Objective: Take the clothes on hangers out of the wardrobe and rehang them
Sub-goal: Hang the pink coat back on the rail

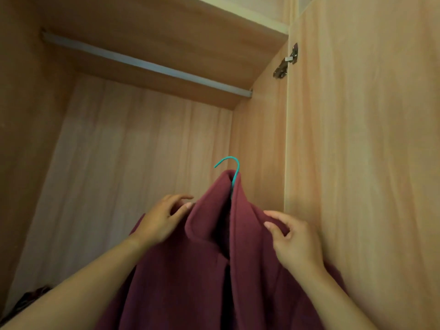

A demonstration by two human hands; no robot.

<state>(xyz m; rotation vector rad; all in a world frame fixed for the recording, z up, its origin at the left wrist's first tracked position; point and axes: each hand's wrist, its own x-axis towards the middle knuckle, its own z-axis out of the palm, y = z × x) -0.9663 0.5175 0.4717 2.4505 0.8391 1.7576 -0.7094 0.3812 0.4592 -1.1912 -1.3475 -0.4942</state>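
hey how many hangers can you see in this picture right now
1: a teal hanger, its hook poking up from the collar of the maroon garment, below the wardrobe rail and not on it. Others may sit outside the frame.

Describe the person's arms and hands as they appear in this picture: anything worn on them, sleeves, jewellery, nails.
Both forearms are bare as far as the frame shows, with no sleeves in view. The left hand and the right hand wear no gloves, and no rings, watch or bracelets show on the fingers or wrists. The fingernails are short and look unpainted, with a plain pale sheen.
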